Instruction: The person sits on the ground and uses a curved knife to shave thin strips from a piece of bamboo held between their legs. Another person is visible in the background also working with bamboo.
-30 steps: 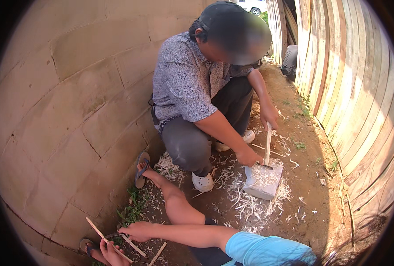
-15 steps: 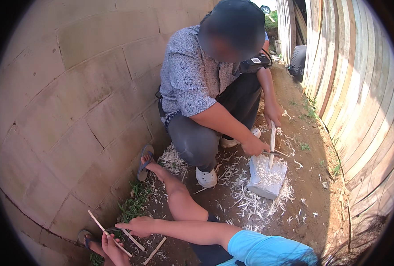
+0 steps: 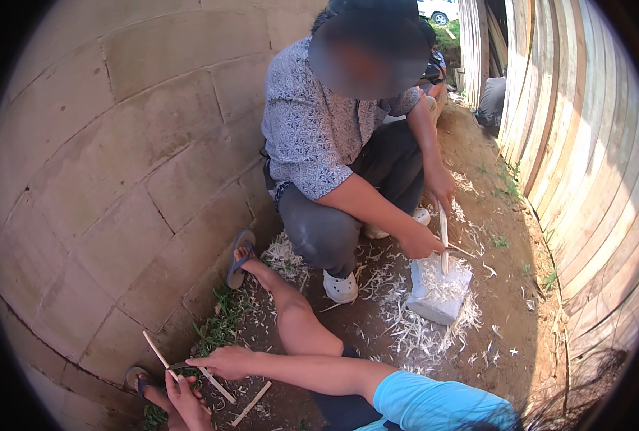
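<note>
- Our left hand (image 3: 184, 401) held a thin stick (image 3: 155, 349) at the near left.
- The stick slanted from far left to near right.
- Our right hand (image 3: 226, 362), just right of it, held a dark knife (image 3: 179, 365).

Stick (image 3: 157, 349) and knife (image 3: 181, 365) left of block (image 3: 433, 312) amid shavings (image 3: 413, 337), fence (image 3: 585, 144) far right.
</note>
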### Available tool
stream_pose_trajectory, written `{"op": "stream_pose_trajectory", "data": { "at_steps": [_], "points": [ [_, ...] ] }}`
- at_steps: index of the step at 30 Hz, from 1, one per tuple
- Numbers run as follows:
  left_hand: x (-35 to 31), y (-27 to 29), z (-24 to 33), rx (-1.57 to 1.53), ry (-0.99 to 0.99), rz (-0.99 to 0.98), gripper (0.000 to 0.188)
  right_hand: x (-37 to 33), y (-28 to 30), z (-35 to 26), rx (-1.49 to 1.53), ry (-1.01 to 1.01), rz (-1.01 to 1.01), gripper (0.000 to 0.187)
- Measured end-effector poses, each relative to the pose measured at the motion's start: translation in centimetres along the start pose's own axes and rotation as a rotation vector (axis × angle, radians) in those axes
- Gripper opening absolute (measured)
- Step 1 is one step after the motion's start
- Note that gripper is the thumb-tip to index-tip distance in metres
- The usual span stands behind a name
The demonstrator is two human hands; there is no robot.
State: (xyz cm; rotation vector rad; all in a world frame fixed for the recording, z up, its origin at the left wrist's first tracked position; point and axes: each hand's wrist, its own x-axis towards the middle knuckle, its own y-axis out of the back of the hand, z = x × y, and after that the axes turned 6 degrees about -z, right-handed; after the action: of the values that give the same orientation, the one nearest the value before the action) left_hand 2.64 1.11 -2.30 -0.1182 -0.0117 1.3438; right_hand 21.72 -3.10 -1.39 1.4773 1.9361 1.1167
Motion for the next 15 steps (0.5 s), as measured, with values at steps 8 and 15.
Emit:
{"op": "stream_pose_trajectory", "data": {
  "at_steps": [8, 15],
  "points": [
    [0.0, 0.7, 0.1, -0.030, -0.019, 0.004, 0.043, 0.3, 0.4, -1.1, -0.022, -0.028, -0.037, 0.064],
    [1.2, 0.8, -1.3, 0.035, -0.081, -0.017, 0.038, -0.1, 0.1, -1.1, -0.020, -0.121, -0.061, 0.070]
  ]
}}
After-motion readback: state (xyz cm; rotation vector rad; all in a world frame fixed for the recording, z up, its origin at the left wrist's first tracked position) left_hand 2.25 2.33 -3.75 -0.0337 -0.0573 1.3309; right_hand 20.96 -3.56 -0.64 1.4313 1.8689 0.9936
